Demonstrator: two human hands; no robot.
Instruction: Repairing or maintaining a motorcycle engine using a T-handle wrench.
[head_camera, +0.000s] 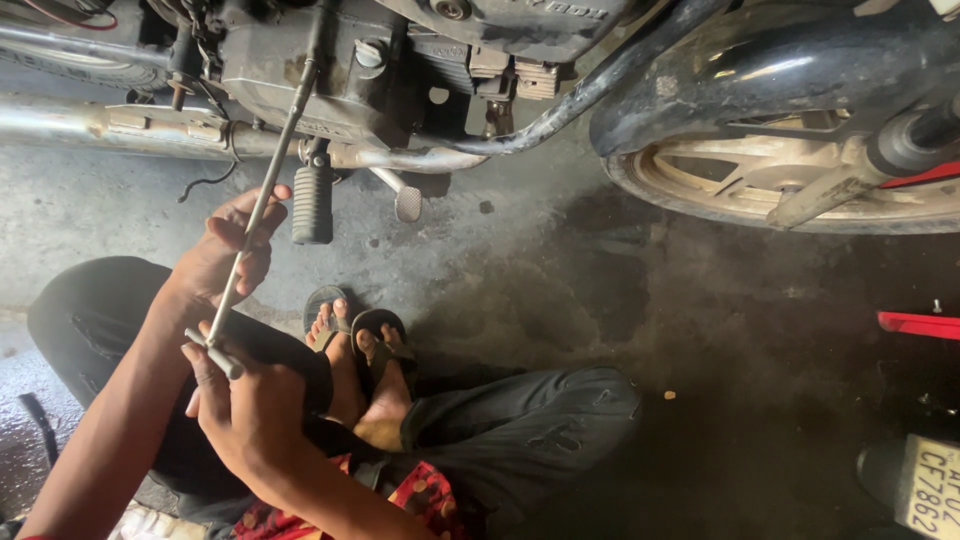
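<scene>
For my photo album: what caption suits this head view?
Both hands, left hand and right hand, on a long T-handle wrench reaching the motorcycle engine.

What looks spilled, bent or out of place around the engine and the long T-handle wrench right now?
A dark wet-looking stain spreads over the concrete floor below the engine and front wheel, likely oil or water. The T-handle wrench looks straight in both hands: left hand, right hand.
</scene>
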